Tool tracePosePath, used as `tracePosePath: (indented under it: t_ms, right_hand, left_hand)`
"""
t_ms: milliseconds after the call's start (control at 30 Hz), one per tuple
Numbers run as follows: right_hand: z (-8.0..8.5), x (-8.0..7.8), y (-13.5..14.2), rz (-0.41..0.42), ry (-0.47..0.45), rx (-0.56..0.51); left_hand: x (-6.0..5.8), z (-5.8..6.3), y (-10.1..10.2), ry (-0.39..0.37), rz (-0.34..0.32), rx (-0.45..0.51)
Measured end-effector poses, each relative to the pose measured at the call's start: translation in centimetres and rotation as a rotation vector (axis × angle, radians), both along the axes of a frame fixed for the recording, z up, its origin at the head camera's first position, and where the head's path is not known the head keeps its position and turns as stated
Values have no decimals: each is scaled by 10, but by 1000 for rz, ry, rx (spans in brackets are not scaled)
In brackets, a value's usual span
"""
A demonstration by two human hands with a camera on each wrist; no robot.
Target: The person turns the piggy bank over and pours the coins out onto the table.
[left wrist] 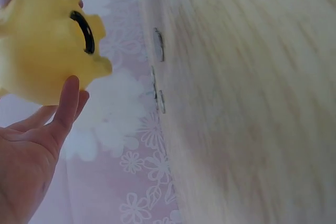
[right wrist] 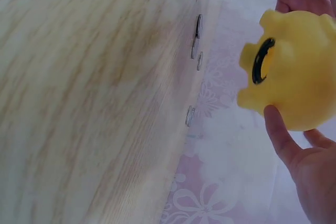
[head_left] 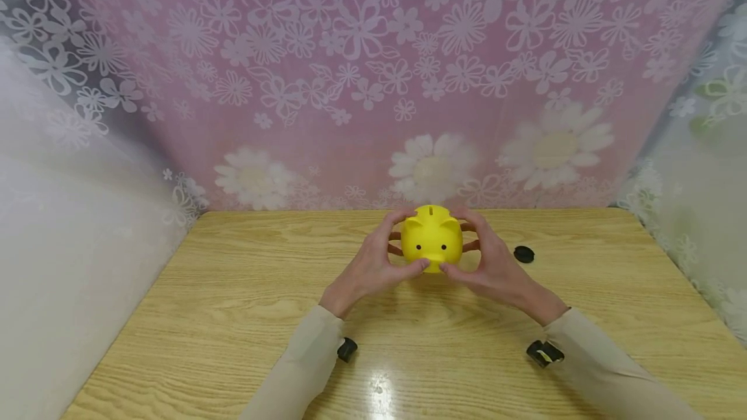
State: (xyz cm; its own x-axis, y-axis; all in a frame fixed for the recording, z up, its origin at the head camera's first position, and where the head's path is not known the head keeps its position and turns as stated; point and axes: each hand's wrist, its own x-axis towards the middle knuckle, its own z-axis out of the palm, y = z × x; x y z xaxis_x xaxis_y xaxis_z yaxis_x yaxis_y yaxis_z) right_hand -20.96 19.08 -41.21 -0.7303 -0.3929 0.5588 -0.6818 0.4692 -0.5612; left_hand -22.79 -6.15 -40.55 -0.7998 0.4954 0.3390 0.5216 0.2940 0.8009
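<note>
A yellow piggy bank is held up off the table, its snout facing me and the coin slot on top. My left hand grips it from the left, thumb near the snout and fingers round the side. On the other side my right hand grips it the same way. Both wrist views show its underside, with a black-rimmed round hole between the stubby feet. Several coins lie on the tabletop below; the bank hides them in the head view. A black oval cap lies right of my right hand.
The wood-grain table ends at the back against a pink flowered curtain. Pale cloth panels stand along the left and right sides. Dark wrist devices sit at both cream sleeves.
</note>
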Motion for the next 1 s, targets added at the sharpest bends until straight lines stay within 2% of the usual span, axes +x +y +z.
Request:
tracePosePath:
  t_ms: [133,300,800,1000]
  right_hand:
    - [2,2,-2,-48,-127,15]
    - [4,2,-3,-57,-225,27]
    - [5,4,-3,-38,-336,9]
    - [3,4,-2,-15,-347,29]
  left_hand:
    - [0,-1,0,-33,26,-35]
    - [-1,-3,-1,-42,36,-60]
    - [-2,-6,-2,-54,28,-70]
    - [0,-6,0,-67,9,-44]
